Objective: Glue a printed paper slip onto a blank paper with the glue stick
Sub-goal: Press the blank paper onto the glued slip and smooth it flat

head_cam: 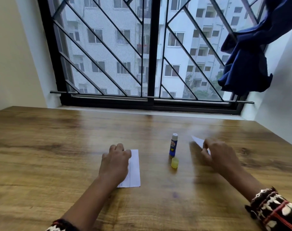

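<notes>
A white paper (135, 167) with a thin vertical line lies flat on the wooden table (58, 147). My left hand (115, 161) rests on its left part, fingers loosely bent over it. An uncapped blue glue stick (173, 145) stands upright right of the paper, and its yellow cap (174, 162) lies just in front of it. Further right, my right hand (217, 151) pinches a small white paper slip (198, 141) and holds it just above the table. The slip and that hand are blurred, so no print can be made out.
The table runs back to a barred window (150, 55) with a sill. A blue cloth (245, 64) hangs at the upper right. White walls close in on both sides. Patterned sleeves cover both forearms at the bottom of the view.
</notes>
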A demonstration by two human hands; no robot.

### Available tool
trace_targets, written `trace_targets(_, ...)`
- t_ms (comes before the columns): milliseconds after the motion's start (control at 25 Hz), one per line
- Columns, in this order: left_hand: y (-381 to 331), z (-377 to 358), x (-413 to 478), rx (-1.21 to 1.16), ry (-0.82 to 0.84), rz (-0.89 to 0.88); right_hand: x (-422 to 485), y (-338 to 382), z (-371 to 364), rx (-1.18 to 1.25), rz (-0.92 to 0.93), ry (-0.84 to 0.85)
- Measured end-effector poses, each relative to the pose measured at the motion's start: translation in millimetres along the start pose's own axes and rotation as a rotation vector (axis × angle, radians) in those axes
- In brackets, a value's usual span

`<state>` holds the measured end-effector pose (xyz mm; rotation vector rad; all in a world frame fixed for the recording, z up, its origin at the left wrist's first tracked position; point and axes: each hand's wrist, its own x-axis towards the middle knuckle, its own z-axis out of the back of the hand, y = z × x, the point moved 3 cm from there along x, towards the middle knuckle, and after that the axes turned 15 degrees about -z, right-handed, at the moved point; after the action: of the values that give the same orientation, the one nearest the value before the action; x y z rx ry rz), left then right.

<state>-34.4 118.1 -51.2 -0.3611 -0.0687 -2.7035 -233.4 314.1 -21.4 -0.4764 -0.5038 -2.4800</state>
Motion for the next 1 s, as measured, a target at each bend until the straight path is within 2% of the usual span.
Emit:
trace_targets(80,-5,17,2,-0.163,-0.178,0.030,4,-1,29,0.093,-0.069,-0.107)
trace_targets(160,-16,40,6,-0.528,-0.329,0.056,3,5,60,0.163,-0.059,-0.237)
trace_targets(280,-49,72,9,-1.315,-0.296,0.101,-18,32,99,0.260,0.091,-0.360)
trace_targets(400,-65,84,11,-1.638,-0.262,0.185,-54,74,110,0.213,0.334,-0.409)
trace_targets(520,-60,83,9,-1.762,-0.348,0.266,-75,106,88,0.096,0.555,-0.346)
trace_targets(640,-48,77,1,-1.686,-0.431,0.376,-88,128,64,0.042,0.696,-0.244)
trace_targets(720,-35,71,-4,-1.628,-0.473,0.452,-91,137,51,0.129,0.725,-0.117)
trace_targets(840,-19,66,-10,-1.594,-0.487,0.455,-73,140,49,0.604,0.513,0.204)
trace_targets(960,-9,64,-12,-1.581,-0.448,0.425,-40,130,41,0.992,0.163,0.126)
trace_targets(1000,-7,63,-12,-1.573,-0.431,0.411,-31,129,35,1.082,0.022,0.186)
